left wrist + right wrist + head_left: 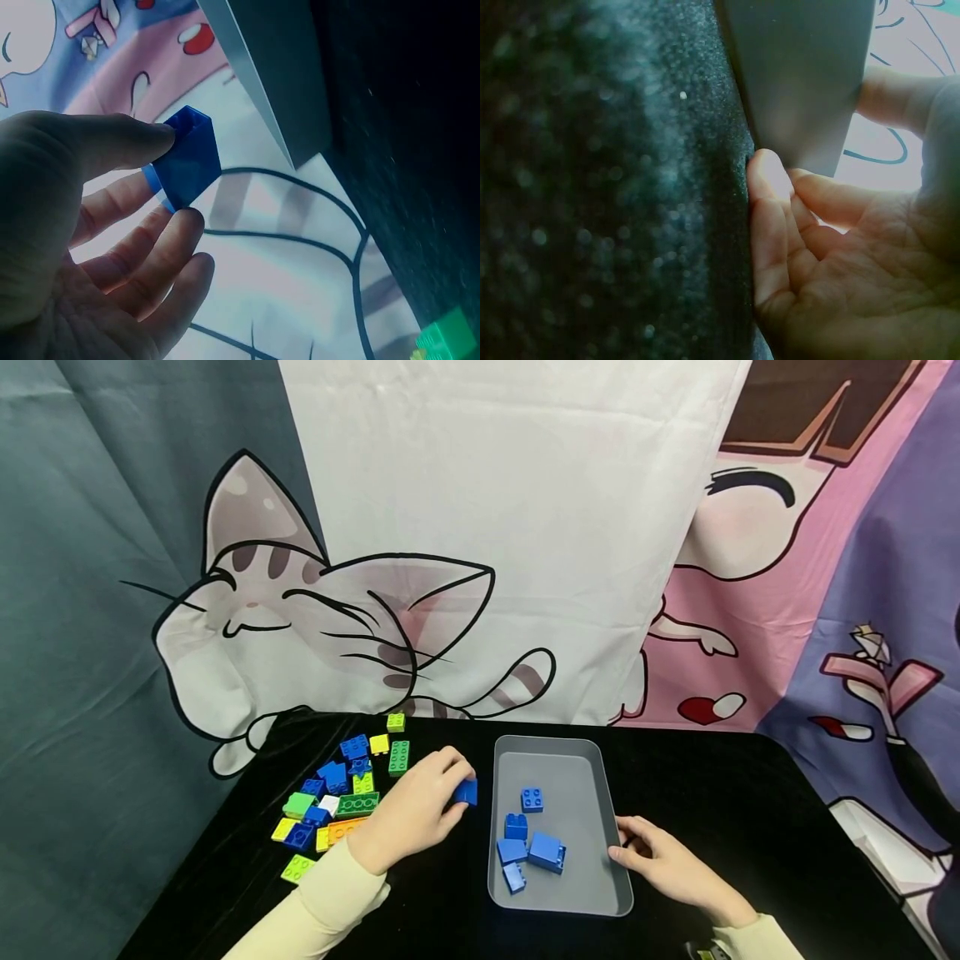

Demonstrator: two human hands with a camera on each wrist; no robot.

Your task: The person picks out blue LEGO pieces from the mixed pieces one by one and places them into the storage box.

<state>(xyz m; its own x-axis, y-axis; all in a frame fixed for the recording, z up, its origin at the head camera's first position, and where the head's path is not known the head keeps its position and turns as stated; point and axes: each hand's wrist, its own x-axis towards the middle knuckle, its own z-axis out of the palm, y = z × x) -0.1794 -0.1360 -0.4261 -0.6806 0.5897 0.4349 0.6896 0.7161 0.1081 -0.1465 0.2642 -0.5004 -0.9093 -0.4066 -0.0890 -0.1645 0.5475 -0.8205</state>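
A blue toy brick is pinched between the thumb and fingers of my left hand, just left of the grey tray. The left wrist view shows this brick held up beside the tray's wall. Inside the tray lie several blue bricks, among them a larger one and a square one. My right hand grips the tray's right side. Its thumb is over the rim and its fingers lie against the outer wall.
Left of my left hand is a loose pile of bricks: blue, green, yellow, orange and white. Some are partly hidden by my left arm. The table has a black cloth, and a printed curtain hangs behind it.
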